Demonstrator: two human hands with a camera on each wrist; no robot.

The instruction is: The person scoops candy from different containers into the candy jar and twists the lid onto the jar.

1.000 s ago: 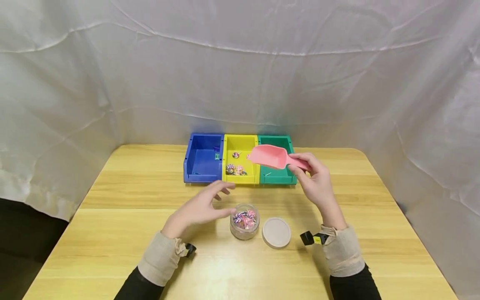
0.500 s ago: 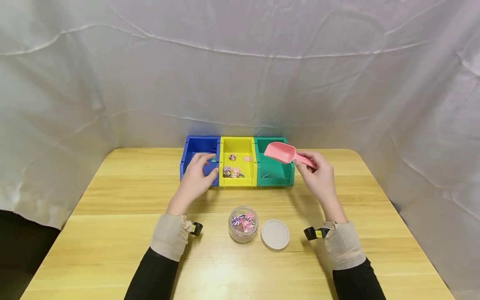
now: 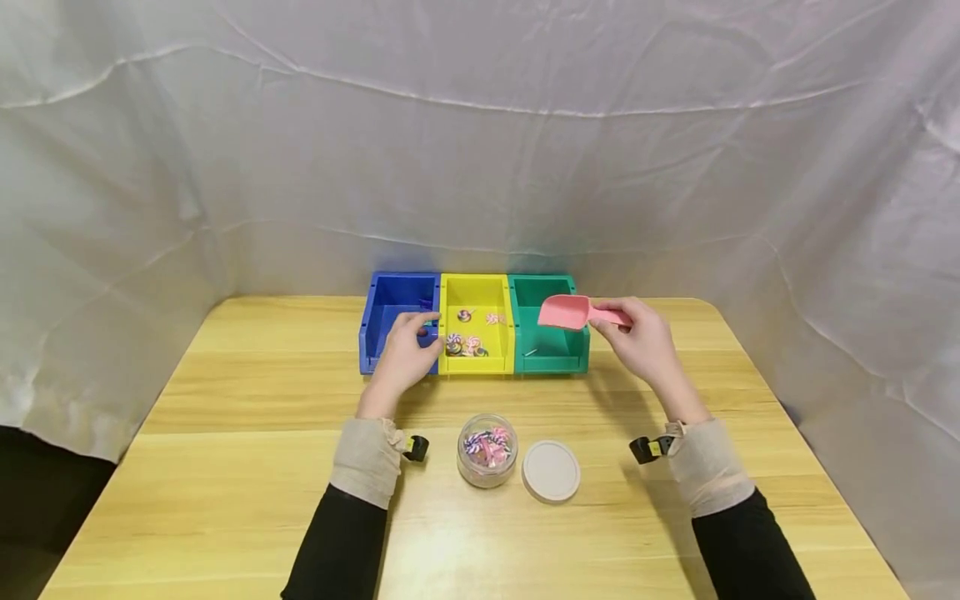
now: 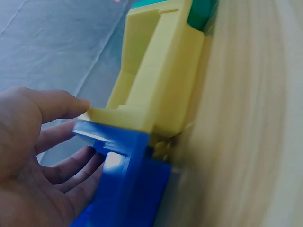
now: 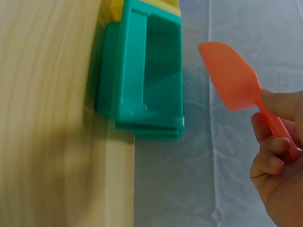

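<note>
Two bare hands show, the left hand (image 3: 406, 353) and the right hand (image 3: 641, 337), with no rings or gloves visible. Each forearm wears a black long sleeve that ends short of the wrist, and from under it comes a beige ribbed cuff (image 3: 365, 460) on the left and a matching beige cuff (image 3: 707, 467) on the right. A small black clip-like device (image 3: 415, 447) sits at the left wrist; its twin (image 3: 649, 448) at the right wrist carries a small yellow mark.

Bare desk (image 3: 247, 392) lies open left and right; near centre, the jar (image 3: 487, 450) and lid (image 3: 551, 470) block, bins (image 3: 474, 333) behind.
</note>
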